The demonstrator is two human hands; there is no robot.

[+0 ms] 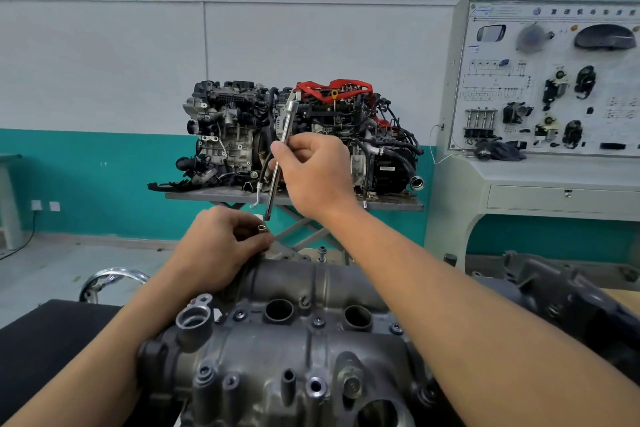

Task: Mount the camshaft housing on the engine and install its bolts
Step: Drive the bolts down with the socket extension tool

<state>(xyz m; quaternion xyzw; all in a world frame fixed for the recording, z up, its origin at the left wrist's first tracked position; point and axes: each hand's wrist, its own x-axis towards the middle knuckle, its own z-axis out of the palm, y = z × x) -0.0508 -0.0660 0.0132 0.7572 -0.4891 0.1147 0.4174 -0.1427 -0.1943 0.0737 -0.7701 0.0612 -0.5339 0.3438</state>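
The grey camshaft housing (291, 333) lies on the engine in front of me, with round plug holes along its top. Small bolts (239, 314) sit in holes on its surface. One bolt (322, 253) stands upright at the far edge. My left hand (221, 246) rests at the housing's far end and pinches a small brass-coloured socket bit (262, 228). My right hand (315, 173) holds a long silver ratchet extension tool (282, 152) upright, its lower tip just above the bit.
A second engine (298, 135) stands on a scissor-lift table (294, 201) against the far wall. A training panel console (540, 107) stands at the right. A dark engine part (568, 295) lies to my right, and a chrome ring (114, 277) at the left.
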